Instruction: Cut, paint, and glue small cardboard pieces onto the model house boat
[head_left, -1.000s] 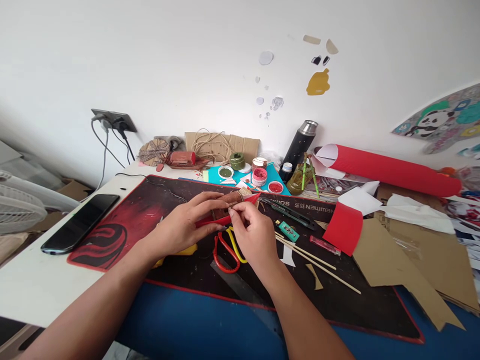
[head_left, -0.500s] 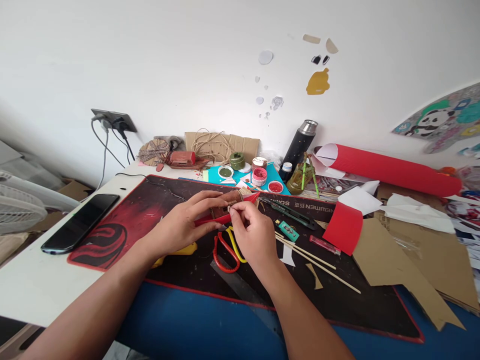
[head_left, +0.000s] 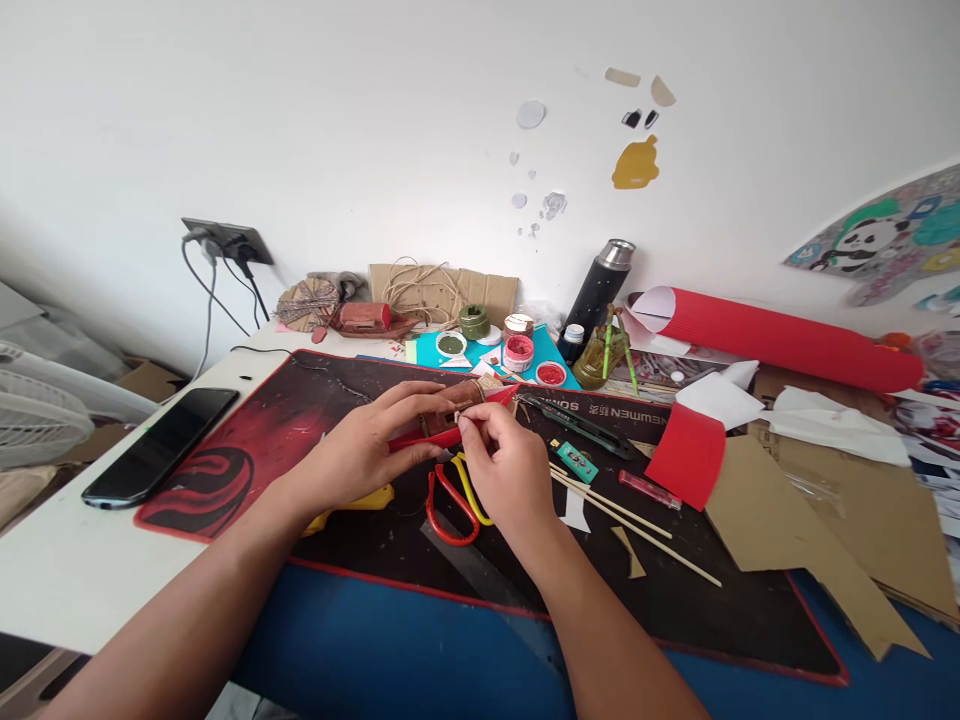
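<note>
A small red and brown model boat (head_left: 439,437) lies between my two hands over the dark mat. My left hand (head_left: 379,430) grips its left part, fingers over the top and thumb along the near red side. The thumb and forefinger of my right hand (head_left: 506,460) are pinched on a tiny light piece (head_left: 457,416) at the boat's middle. Just below my hands are scissors with red and yellow handles (head_left: 453,510), their blades hidden. A yellow tool (head_left: 375,498) lies partly under my left wrist.
Open paint jars (head_left: 518,352) stand behind my hands. Rightward lie a green cutter (head_left: 585,425), thin sticks (head_left: 637,525), red card (head_left: 686,455) and cardboard (head_left: 765,510). A black phone (head_left: 161,445) is at the left. A dark flask (head_left: 600,290) stands at the back.
</note>
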